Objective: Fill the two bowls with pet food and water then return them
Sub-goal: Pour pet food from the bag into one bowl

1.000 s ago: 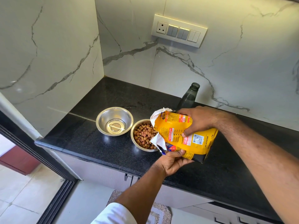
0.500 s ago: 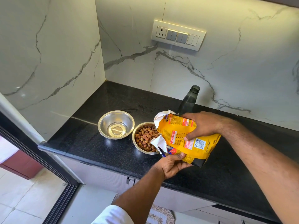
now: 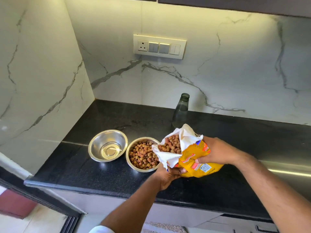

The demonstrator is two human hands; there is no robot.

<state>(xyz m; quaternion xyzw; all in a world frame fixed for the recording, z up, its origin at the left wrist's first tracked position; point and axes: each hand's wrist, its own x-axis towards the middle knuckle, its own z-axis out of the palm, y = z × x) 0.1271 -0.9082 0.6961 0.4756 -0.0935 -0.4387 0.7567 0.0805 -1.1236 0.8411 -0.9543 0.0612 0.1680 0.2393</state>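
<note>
Two steel bowls stand side by side on the black counter (image 3: 84, 169). The left bowl (image 3: 107, 145) holds a little clear water. The right bowl (image 3: 133, 163) is full of brown kibble (image 3: 143, 157). Just right of it I hold a yellow pet food bag (image 3: 193, 158), its torn white mouth turned up and showing kibble inside. My right hand (image 3: 213, 151) grips the bag from the far side. My left hand (image 3: 168, 175) supports it from underneath. A dark glass bottle (image 3: 180, 110) without a cap stands behind the bag by the wall.
Marble walls close the corner at the left and back. A switch panel (image 3: 159, 46) hangs on the back wall. The counter's front edge (image 3: 70, 186) drops to cabinets, with a rug (image 3: 165, 227) and a tiled floor below.
The bag has been tipped back from pouring, so its mouth now faces up beside the kibble bowl. The camera has tilted up, showing more wall.
</note>
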